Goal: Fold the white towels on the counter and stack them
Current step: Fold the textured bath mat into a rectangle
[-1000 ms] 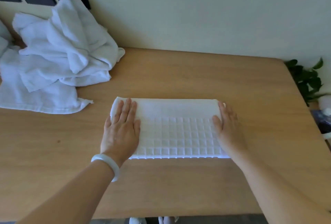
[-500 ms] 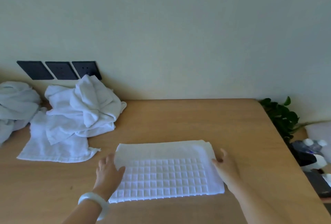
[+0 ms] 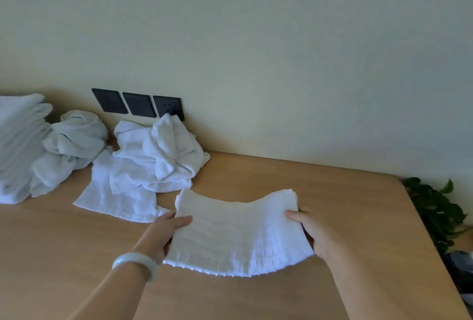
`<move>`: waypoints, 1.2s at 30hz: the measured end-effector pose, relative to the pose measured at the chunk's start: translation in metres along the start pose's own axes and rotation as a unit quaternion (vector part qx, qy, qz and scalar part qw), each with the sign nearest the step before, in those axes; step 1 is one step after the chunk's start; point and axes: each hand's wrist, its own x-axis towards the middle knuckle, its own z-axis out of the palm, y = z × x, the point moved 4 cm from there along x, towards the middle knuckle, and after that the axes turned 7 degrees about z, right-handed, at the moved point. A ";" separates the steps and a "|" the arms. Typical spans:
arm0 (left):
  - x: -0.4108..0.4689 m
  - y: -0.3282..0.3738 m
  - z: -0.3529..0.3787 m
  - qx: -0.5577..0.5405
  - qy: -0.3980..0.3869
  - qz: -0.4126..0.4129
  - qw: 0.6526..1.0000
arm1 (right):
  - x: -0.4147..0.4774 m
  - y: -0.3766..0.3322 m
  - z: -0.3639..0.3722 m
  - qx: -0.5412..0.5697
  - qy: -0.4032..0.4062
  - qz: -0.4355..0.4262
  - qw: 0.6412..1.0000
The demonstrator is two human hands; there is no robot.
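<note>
Your left hand (image 3: 163, 232) and right hand (image 3: 314, 232) pinch the folded towel (image 3: 238, 232) by its short ends over the front middle of the counter (image 3: 332, 191); the stack (image 3: 18, 140) lies far left (left hand nearer).

Left-edge towel stack (image 3: 15, 145) partly out of frame

The table (image 3: 281, 179) before me is pale wood with a rounded far right corner, and it runs up against a plain cream wall (image 3: 281, 51). Low on that wall, to my left, I see three black wall panels (image 3: 138, 104) side by side. Past the table's right edge stands a leafy green plant (image 3: 435, 212). Below it lies something dark (image 3: 458, 268), too blurred to make out.
</note>
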 end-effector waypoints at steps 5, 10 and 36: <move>-0.036 0.050 -0.087 -0.087 0.094 0.103 0.986 | -0.022 -0.076 0.109 -0.043 -0.044 -0.101 0.993; -0.088 0.077 -0.234 -0.158 0.204 0.170 0.951 | -0.067 -0.127 0.270 -0.061 -0.148 -0.173 0.972; -0.013 0.272 -0.700 -0.056 0.207 0.216 0.953 | -0.069 -0.226 0.727 0.070 -0.228 -0.143 0.961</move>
